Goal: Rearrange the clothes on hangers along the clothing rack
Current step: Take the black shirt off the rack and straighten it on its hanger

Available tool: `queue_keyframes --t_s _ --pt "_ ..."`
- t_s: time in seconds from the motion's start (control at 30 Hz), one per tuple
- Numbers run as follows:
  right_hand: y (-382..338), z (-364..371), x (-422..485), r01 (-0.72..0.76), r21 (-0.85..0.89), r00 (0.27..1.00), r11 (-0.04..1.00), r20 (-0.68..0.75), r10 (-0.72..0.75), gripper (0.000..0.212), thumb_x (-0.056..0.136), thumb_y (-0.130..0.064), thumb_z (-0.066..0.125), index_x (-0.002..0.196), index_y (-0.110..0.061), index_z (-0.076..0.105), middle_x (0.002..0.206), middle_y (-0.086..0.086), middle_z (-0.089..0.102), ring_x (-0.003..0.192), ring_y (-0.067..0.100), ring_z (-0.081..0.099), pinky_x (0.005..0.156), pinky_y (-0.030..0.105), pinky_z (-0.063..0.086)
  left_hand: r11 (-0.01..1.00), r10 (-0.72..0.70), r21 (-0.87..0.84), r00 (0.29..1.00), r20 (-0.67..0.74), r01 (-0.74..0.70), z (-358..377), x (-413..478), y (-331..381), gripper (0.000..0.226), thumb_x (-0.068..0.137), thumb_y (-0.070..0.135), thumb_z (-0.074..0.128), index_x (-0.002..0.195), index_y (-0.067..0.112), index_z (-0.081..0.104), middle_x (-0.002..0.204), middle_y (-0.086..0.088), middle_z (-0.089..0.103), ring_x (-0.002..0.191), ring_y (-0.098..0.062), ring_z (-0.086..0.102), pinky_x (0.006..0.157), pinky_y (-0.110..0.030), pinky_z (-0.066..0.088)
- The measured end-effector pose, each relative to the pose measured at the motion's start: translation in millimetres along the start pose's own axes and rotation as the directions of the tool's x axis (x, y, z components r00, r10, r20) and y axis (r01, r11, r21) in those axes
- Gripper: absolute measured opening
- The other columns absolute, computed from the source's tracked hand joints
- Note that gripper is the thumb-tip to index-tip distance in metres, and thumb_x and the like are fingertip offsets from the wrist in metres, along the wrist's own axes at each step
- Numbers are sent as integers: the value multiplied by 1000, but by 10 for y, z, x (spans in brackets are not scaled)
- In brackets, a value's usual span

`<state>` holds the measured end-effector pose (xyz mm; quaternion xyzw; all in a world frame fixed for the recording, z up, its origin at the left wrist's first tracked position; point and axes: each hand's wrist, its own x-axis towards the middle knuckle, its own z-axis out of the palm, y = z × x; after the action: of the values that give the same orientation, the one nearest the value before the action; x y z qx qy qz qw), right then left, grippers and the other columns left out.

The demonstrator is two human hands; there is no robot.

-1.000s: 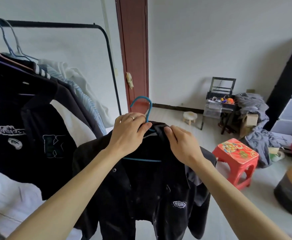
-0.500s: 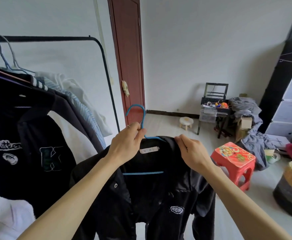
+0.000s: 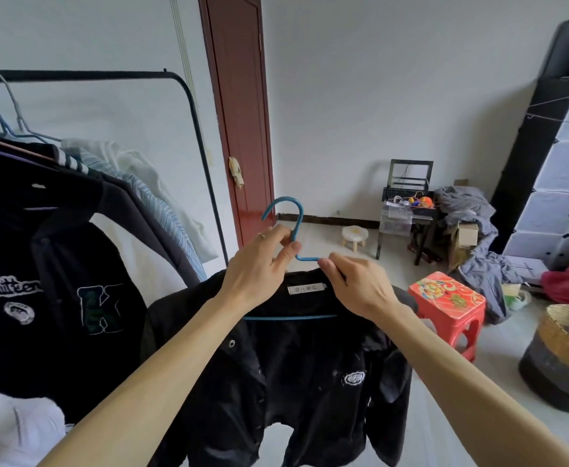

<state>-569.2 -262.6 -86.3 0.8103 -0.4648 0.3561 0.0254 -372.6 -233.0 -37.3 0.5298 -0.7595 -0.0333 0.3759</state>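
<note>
Observation: over the last second the blue hanger (image 3: 298,217) has been coming up out of the black jacket (image 3: 310,365). Its hook, earlier half-buried at the collar, is now standing fully clear above it, and the neck label (image 3: 306,288) is now showing.

I am reading this as the garment being seated on its hanger and ready to hang. It is still off the rack rail (image 3: 91,75), held in front of me to the right of the varsity jacket (image 3: 74,264) and other hung clothes.

Hand pose: both forearms are reaching forward and upward. The left hand (image 3: 259,267) is pinching the hanger's shank just below the hook, fingers (image 3: 288,252) closed narrow on it. The right hand (image 3: 360,288) is gripping the collar at the hanger's right shoulder, knuckles up, fingers curled over the cloth.
</note>
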Motion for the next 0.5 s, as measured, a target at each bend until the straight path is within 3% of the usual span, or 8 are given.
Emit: queue_keyframes --t_s 0.1,0.2,0.27,0.37,0.5 --pt "67 16 -52 -23 -76 975 997 -223 5 47 99 -46 36 66 -14 47 55 -3 46 45 25 46 42 26 26 981 5 195 1000 -6 -4 -129 -120 -201 32 95 58 36 103 31 51 92 19 61 71 -4 57 64 -31 48" --pt "166 -7 -93 -85 -105 959 991 -278 53 46 99 -46 38 67 -14 49 58 -3 49 48 24 47 43 24 24 888 -73 457 997 37 48 -169 -398 -598 57 88 69 21 99 22 51 82 5 67 75 -27 66 59 -33 42" --pt "199 7 -109 -97 -108 958 989 -281 63 45 98 -46 39 69 -14 51 60 -2 53 51 25 51 44 25 27 853 -103 516 994 28 74 -204 -486 -750 69 85 72 11 97 18 53 77 -2 68 75 -34 67 58 -34 42" --pt "169 55 -117 -115 -82 954 990 -288 87 45 98 -46 40 70 -15 53 62 -3 55 55 23 52 45 25 27 863 -118 495 993 13 96 -206 -441 -674 56 89 69 22 94 21 50 78 3 67 76 -26 65 58 -32 38" --pt "9 11 -68 -109 -29 959 994 -267 98 42 97 -47 43 75 -16 60 68 -6 57 65 19 53 50 26 31 955 -125 281 990 70 100 -147 -289 -439 35 95 59 35 94 25 44 75 8 58 71 -20 59 60 -35 43"
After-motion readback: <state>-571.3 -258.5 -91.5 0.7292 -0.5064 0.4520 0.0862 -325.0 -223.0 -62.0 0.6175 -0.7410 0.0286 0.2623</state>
